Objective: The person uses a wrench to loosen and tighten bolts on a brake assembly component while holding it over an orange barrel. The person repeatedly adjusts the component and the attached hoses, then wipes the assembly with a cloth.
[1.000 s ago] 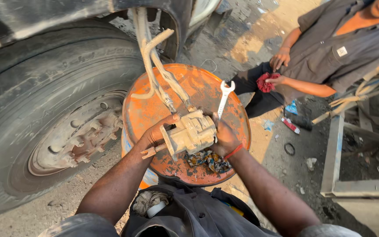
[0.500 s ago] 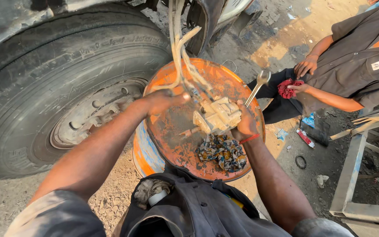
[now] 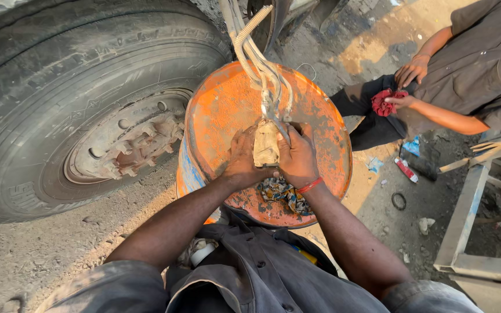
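- On the orange drum (image 3: 221, 110), my left hand (image 3: 242, 157) and right hand (image 3: 298, 156) both clasp the valve (image 3: 266, 145).
- Hoses (image 3: 250, 46) rise from the valve.
- A rag (image 3: 279, 191) lies under my wrists.

Big dusty truck tyre (image 3: 82, 98) fills the left side, its grimy hub and wheel nuts (image 3: 126, 145) facing the camera. The ground (image 3: 47, 243) is gravelly dirt. Over on the right another person (image 3: 465, 75) in grey workwear sits holding a red rag (image 3: 385, 103). Near them there's a black rubber ring (image 3: 399, 201), a small red-and-white tube (image 3: 406, 170) and a blue scrap (image 3: 411, 145) on the ground. A grey metal frame (image 3: 465, 220) stands at the far right.
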